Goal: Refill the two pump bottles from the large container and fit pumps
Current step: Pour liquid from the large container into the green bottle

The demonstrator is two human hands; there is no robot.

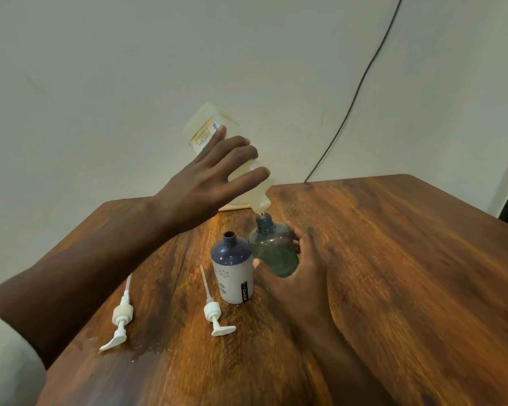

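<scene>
To pour well, keep the spout of the large container [241,168] right over the neck of the tinted bottle [272,247] and tip gently; the left hand [208,177] wraps the pale translucent container, upended above that bottle; the right hand [296,268] grips the bottle on the desk [393,259]; just left stands the open white bottle [233,271]; two white pumps [214,312] lie farther left.
</scene>
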